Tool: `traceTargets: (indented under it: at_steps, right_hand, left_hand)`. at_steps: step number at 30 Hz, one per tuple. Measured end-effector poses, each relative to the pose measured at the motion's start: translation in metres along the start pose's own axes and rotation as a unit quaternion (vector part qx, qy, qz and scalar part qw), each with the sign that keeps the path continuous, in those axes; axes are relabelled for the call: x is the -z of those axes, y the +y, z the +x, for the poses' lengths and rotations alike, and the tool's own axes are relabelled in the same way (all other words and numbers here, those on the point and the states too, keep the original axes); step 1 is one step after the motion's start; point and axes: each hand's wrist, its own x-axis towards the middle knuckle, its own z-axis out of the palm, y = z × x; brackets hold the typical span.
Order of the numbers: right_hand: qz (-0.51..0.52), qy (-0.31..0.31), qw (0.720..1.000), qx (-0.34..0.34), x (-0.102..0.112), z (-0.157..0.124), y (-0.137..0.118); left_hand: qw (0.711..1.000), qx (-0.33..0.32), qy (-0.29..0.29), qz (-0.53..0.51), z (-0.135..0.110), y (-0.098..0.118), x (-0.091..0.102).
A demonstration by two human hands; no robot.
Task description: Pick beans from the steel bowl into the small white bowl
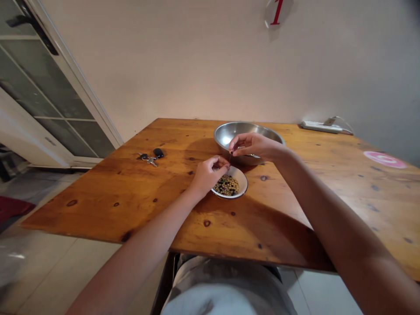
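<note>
A white bowl with a dark rim stands on the table, holding many small round tan and black beads, perhaps beans, with a speck of green among them. Over its far left edge my left hand is closed in a pinch. A thin dark strand seems to run up from these fingertips; its kind is unclear. Slightly higher and to the right, my right hand pinches at a small dark bead by the strand's top. Behind that hand sits a large steel bowl, its contents mostly hidden.
Keys with a black fob lie left on the wooden table. A white power strip with a plug rests against the wall at back right. A pink round sticker is at far right. A glazed door stands left.
</note>
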Motion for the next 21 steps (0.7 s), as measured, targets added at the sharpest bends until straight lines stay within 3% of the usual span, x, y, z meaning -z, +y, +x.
traceTargets:
  at_steps: [21]
  right_hand:
    - [-0.057,-0.006,0.998,0.018,0.0017,0.0010,-0.0002]
  left_hand:
    - [1.000,0.005,-0.001,0.005,0.0007,0.0003,0.0000]
